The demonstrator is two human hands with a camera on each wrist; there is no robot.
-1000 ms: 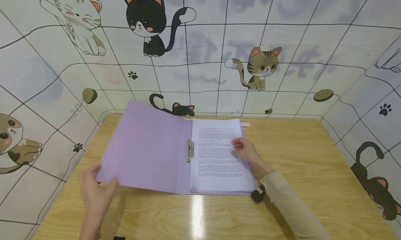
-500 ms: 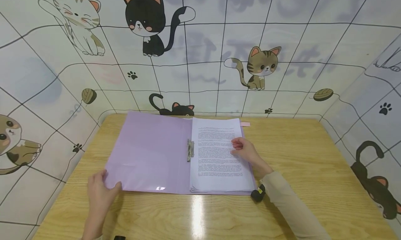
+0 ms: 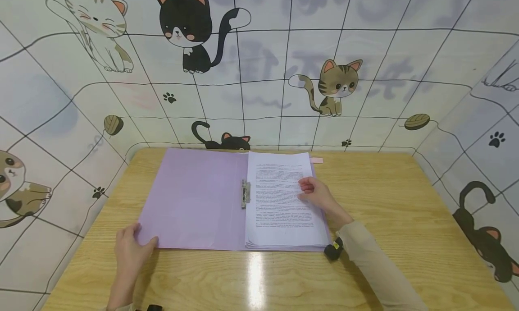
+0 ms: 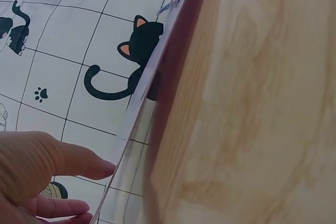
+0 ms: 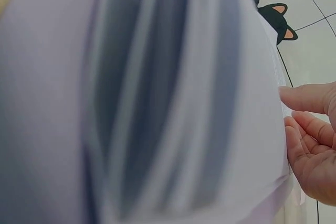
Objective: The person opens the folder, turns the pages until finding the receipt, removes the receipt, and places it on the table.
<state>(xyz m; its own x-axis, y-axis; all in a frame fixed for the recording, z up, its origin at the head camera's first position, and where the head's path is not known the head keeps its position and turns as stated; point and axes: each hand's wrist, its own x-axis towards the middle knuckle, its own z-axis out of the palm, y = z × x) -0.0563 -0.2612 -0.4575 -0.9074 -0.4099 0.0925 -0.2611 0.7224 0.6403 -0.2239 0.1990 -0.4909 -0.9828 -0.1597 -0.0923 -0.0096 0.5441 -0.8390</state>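
Note:
A purple ring binder (image 3: 190, 198) lies spread open on the table, its front cover flat to the left. A stack of printed papers (image 3: 279, 236) fills its right side, beside a metal clip (image 3: 244, 194) at the spine. My left hand (image 3: 131, 252) touches the cover's lower left corner, thumb and fingers spread along the edges. In the left wrist view, the thumb (image 4: 84, 161) meets the cover's thin edge. My right hand (image 3: 318, 194) rests on the right part of the top sheet, fingers loosely bent. The right wrist view shows its thumb and fingertips against the paper (image 5: 257, 129).
The wooden table (image 3: 385, 198) extends on both sides of the binder. Behind it rises a white wall covering (image 3: 263, 99) with grid lines and cartoon cats. A pink tab (image 3: 316, 160) sticks out at the binder's top right. Black wrist gear (image 3: 334, 249) sits at the right sleeve.
The purple cover has come down flat onto the table. My left hand has moved slightly right and downward with its corner. My right hand has stayed on the papers.

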